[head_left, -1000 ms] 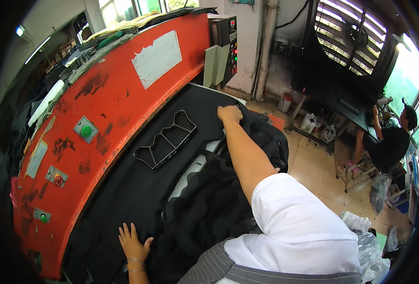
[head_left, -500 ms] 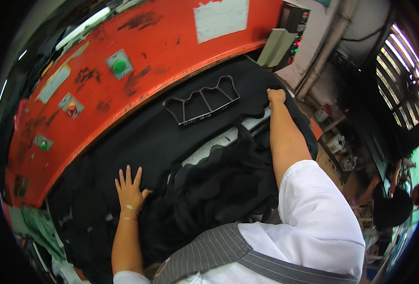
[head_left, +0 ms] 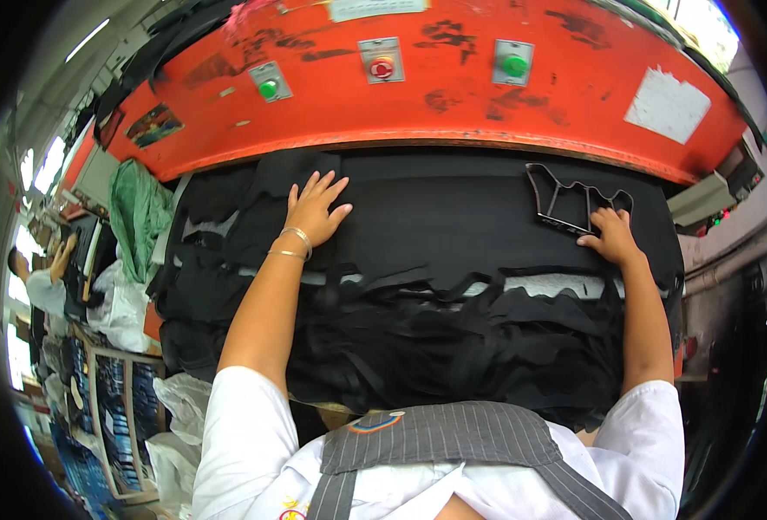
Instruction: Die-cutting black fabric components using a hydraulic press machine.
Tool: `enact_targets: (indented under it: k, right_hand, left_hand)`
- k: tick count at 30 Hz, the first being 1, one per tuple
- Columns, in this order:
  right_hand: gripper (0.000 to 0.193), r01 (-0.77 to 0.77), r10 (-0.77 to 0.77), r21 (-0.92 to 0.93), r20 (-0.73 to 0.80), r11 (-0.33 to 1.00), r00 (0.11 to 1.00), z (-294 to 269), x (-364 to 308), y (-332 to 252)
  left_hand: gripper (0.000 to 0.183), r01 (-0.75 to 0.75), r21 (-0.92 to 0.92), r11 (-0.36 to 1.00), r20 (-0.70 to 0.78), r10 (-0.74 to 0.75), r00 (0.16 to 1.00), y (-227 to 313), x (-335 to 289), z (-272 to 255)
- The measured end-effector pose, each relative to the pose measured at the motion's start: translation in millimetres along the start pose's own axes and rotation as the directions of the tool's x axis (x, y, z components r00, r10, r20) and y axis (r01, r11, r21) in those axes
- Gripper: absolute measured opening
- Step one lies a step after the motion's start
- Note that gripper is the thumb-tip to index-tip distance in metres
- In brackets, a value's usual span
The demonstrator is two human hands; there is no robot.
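Note:
A layer of smooth black fabric (head_left: 435, 212) covers the table under the red machine. My left hand (head_left: 316, 208) lies flat on its left part with fingers spread, near a separate black piece (head_left: 292, 169). Toward the right end rests a metal cutting die (head_left: 565, 226), an open frame with a wavy far edge and two cross bars. My right hand (head_left: 610, 236) has its fingers curled over the die's near right part, with the thumb at the front edge. Cut black fabric scraps (head_left: 453, 347) lie heaped along the near side, between my forearms.
The red machine beam (head_left: 453, 113) spans the far side, carrying green buttons (head_left: 514, 66) and a red button (head_left: 382, 68). A green sack (head_left: 139, 204) and white plastic bags (head_left: 121, 299) stand at the left. Another person (head_left: 47, 290) works farther left.
The view has swung left and levelled. My right hand has left the fabric's right edge and taken hold of the cutting die. My left hand remains spread on the fabric, now farther forward.

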State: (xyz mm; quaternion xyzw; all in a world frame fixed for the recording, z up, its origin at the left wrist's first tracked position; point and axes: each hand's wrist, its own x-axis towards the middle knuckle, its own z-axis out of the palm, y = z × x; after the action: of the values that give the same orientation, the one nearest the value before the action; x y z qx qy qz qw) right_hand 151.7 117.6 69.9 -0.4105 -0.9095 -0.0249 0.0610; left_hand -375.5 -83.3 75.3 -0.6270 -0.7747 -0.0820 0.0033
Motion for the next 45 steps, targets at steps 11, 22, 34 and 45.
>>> enact_targets:
  k: [11,22,34,45]
  right_hand:
    - [0.034,0.383,-0.358,0.057,-0.251,0.922,0.899,-30,45,-183]
    - [0.033,0.546,-0.506,0.049,-0.314,0.837,0.804,38,95,-299]
    - [0.033,0.070,0.016,0.443,-0.188,0.894,0.982,56,57,-224]
    - [0.028,0.150,-0.011,0.452,-0.296,0.880,0.955,61,49,-221]
  left_hand:
    - [0.048,-0.108,-0.060,0.992,0.087,0.113,0.990,5,-66,15]
    - [0.020,-0.228,-0.324,0.918,-0.188,0.173,0.967,-2,-84,46]
    - [0.023,-0.188,-0.479,0.857,-0.454,-0.058,0.889,-19,-60,65]
    - [0.061,0.391,0.014,0.920,-0.145,-0.385,0.911,-134,34,43]
